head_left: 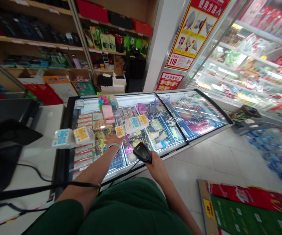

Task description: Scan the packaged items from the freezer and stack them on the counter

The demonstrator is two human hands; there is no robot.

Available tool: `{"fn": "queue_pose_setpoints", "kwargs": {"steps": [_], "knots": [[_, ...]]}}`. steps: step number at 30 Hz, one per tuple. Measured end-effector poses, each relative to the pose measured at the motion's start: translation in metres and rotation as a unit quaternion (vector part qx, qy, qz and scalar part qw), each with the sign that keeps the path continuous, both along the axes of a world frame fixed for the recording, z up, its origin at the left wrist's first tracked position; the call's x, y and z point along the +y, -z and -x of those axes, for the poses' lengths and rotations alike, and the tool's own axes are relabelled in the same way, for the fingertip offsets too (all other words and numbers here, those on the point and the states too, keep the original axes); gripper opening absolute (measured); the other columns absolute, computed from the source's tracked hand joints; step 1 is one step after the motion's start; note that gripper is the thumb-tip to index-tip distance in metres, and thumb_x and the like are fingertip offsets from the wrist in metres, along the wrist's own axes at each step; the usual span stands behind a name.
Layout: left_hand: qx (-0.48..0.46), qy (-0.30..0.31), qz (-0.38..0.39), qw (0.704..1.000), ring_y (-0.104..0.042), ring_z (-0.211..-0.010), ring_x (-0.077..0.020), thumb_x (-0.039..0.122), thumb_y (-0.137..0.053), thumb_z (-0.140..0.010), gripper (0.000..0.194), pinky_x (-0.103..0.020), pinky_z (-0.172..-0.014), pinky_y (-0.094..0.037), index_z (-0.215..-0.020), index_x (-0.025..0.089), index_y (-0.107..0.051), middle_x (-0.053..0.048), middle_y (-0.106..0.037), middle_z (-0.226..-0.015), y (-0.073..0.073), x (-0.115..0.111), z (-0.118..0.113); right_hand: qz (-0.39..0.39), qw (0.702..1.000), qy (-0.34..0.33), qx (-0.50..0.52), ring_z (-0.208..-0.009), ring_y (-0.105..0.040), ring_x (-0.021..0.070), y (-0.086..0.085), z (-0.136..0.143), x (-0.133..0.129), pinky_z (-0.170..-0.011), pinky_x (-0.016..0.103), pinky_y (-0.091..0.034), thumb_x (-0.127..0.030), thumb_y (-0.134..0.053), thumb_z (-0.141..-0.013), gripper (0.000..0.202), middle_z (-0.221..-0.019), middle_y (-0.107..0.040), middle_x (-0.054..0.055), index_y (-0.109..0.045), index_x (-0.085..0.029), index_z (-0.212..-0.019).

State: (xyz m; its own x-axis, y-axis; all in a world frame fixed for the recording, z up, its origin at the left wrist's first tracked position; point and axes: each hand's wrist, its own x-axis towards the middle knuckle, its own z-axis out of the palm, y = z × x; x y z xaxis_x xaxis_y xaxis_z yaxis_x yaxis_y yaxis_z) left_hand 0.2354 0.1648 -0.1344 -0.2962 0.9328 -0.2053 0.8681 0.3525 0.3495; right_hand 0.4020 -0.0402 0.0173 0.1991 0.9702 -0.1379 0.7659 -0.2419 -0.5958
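The green shirt (136, 209) is nearest. The right hand (156, 164) has its fingers around a black scanner (142, 152); the left hand (113, 139), fingers spread, is by a yellow pack (119, 131) on the freezer (209, 134). Other packs (62, 137) lie at both sides; which are finished, I cannot tell.

Barcode scanner (142, 152): grip mostly hidden inside right hand (155, 167); some of that hand's fingers hidden too. Left hand (113, 139): can't tell if it grips orange-labelled pack (120, 131); label print too small. Pixelated patch (108, 113) masks its spot on the chest freezer (128, 101). Instruction poster (192, 32) cut at top. Bottled-water packs (275, 147) blurred, cut right. Red-and-green carton (250, 209) cut bottom right.
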Motion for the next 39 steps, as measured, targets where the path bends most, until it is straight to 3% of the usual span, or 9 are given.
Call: {"fn": "queue_pose_setpoints", "kwargs": {"steps": [8, 12, 15, 20, 25, 30, 39], "knots": [[-0.018, -0.022, -0.007, 1.0, -0.037, -0.124, -0.046, 0.063, -0.065, -0.065, 0.089, -0.058, -0.095, -0.031, -0.132, 0.009, -0.041, -0.031, -0.043, -0.135, -0.001, 0.01, -0.018, 0.003, 1.0, -0.021, -0.002, -0.089, -0.059, 0.0232, -0.005, 0.005, -0.001, -0.075, 0.031, -0.043, -0.013, -0.057, -0.079, 0.016, -0.094, -0.06, 0.008, -0.051, -0.019, -0.093], [-0.02, -0.013, -0.007, 1.0, -0.039, -0.124, -0.0444, 0.057, -0.065, -0.067, 0.086, -0.056, -0.098, -0.03, -0.13, 0.004, -0.042, -0.031, -0.043, -0.134, -0.001, 0.012, -0.013, 0.013, 1.0, -0.013, -0.005, -0.088, -0.059, 0.0238, -0.001, 0.003, -0.005, -0.075, 0.031, -0.043, -0.014, -0.057, -0.08, 0.014, -0.093, -0.06, 0.008, -0.051, -0.018, -0.092], [-0.027, 0.009, -0.003, 1.0, -0.042, -0.121, -0.0436, 0.055, -0.065, -0.067, 0.081, -0.055, -0.098, -0.029, -0.125, 0.003, -0.046, -0.029, -0.049, -0.13, -0.004, 0.008, 0.001, 0.008, 1.0, -0.006, -0.005, -0.088, -0.059, 0.0229, 0.002, 0.0, -0.006, -0.075, 0.031, -0.043, -0.014, -0.057, -0.08, 0.015, -0.093, -0.06, 0.008, -0.052, -0.018, -0.093], [-0.03, 0.057, -0.036, 0.997, -0.05, -0.114, -0.0374, 0.052, -0.067, -0.065, 0.067, -0.054, -0.099, -0.028, -0.118, 0.013, -0.054, -0.02, -0.058, -0.121, -0.018, -0.013, 0.031, -0.003, 1.0, -0.023, -0.017, -0.089, -0.06, 0.0234, 0.005, -0.001, 0.001, -0.075, 0.031, -0.043, -0.015, -0.057, -0.08, 0.017, -0.096, -0.061, 0.008, -0.053, -0.018, -0.096], [-0.004, 0.095, -0.16, 0.983, -0.049, -0.115, -0.0317, 0.048, -0.066, -0.068, 0.059, -0.048, -0.107, -0.019, -0.119, 0.019, -0.055, -0.014, -0.06, -0.119, -0.047, -0.046, 0.059, -0.001, 0.997, -0.067, -0.032, -0.087, -0.059, 0.0231, -0.002, 0.013, 0.02, -0.074, 0.031, -0.042, -0.015, -0.057, -0.08, 0.015, -0.094, -0.06, 0.008, -0.052, -0.018, -0.094], [0.012, 0.102, -0.232, 0.967, -0.047, -0.118, -0.0315, 0.05, -0.064, -0.072, 0.06, -0.046, -0.111, -0.009, -0.122, 0.019, -0.053, -0.014, -0.058, -0.123, -0.073, -0.07, 0.083, -0.011, 0.989, -0.144, -0.02, -0.087, -0.058, 0.022, -0.016, 0.042, 0.041, -0.074, 0.03, -0.042, -0.013, -0.056, -0.079, 0.019, -0.095, -0.059, 0.007, -0.051, -0.017, -0.096], [0.022, 0.076, -0.282, 0.956, -0.049, -0.114, -0.0316, 0.054, -0.061, -0.076, 0.057, -0.045, -0.111, -0.009, -0.118, 0.017, -0.055, -0.014, -0.061, -0.116, -0.086, -0.092, 0.117, -0.035, 0.973, -0.227, -0.001, -0.094, -0.057, 0.0229, -0.025, 0.08, 0.058, -0.08, 0.032, -0.043, -0.011, -0.055, -0.079, 0.025, -0.099, -0.059, 0.009, -0.051, -0.017, -0.103]]}}
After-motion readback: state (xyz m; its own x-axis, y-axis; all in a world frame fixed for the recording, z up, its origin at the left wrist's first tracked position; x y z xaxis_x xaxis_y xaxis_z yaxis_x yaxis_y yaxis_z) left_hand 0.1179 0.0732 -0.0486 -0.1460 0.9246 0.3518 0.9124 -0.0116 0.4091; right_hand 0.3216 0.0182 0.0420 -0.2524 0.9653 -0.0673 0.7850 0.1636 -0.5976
